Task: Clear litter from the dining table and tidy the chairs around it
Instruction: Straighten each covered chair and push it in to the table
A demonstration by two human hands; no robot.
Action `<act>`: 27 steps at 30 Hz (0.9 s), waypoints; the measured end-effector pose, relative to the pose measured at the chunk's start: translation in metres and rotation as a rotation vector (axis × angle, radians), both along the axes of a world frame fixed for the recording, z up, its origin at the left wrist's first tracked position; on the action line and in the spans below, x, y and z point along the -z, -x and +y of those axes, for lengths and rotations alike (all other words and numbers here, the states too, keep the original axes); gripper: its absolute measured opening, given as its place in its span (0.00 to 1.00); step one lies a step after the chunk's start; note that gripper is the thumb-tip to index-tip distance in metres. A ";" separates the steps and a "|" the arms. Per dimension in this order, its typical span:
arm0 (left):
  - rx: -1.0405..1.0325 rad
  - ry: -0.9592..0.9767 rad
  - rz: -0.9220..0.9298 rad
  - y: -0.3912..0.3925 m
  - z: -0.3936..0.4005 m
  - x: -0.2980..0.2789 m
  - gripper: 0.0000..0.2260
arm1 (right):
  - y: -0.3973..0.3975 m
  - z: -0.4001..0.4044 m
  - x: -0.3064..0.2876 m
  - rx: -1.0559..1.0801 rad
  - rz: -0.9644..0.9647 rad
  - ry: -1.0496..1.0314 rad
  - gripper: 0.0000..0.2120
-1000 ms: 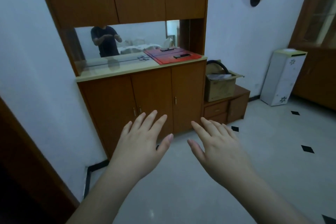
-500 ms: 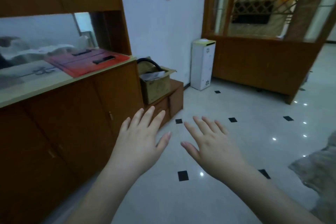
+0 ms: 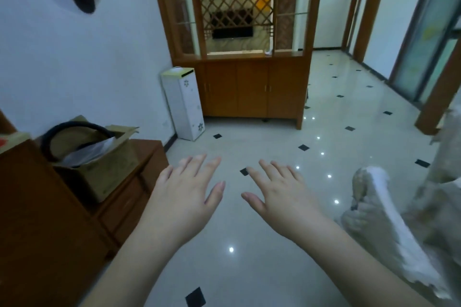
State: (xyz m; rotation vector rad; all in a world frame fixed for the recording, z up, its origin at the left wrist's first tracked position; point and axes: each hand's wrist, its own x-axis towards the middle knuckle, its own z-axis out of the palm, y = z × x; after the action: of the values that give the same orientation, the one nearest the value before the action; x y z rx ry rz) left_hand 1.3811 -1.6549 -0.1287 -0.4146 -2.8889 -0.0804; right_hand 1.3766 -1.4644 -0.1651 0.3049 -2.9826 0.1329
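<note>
Head view: bare floor [image 3: 287, 112] ahead.

There is only one view, from the camera on my head; it looks forward and down across the glossy tiled floor [image 3: 287, 244] toward the wooden divider [image 3: 249, 62] at the far end of the room; my left hand [image 3: 185, 197] and right hand [image 3: 282, 197] sit close below the lens, palms down; the low cabinet [image 3: 129, 194] runs along the left edge; the far hallway is well away.
</note>
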 end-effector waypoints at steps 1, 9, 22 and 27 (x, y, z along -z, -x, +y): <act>0.012 -0.006 -0.005 0.018 0.008 0.000 0.26 | 0.016 0.009 -0.002 0.023 0.005 0.006 0.37; 0.140 -0.004 -0.056 0.159 0.073 0.016 0.24 | 0.121 0.073 -0.001 0.148 0.014 0.019 0.29; 0.309 0.005 -0.085 0.431 0.145 0.026 0.25 | 0.361 0.123 0.004 0.365 0.060 0.026 0.30; 0.463 0.021 -0.055 0.515 0.206 0.022 0.24 | 0.415 0.173 0.000 0.483 0.051 0.052 0.28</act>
State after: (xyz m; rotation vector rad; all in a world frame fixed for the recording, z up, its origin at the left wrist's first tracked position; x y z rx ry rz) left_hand 0.8657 -1.4486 -0.1511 -1.0909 -2.7856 -0.1372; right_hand 0.9619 -1.2917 -0.1647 -0.4104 -2.8962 0.1450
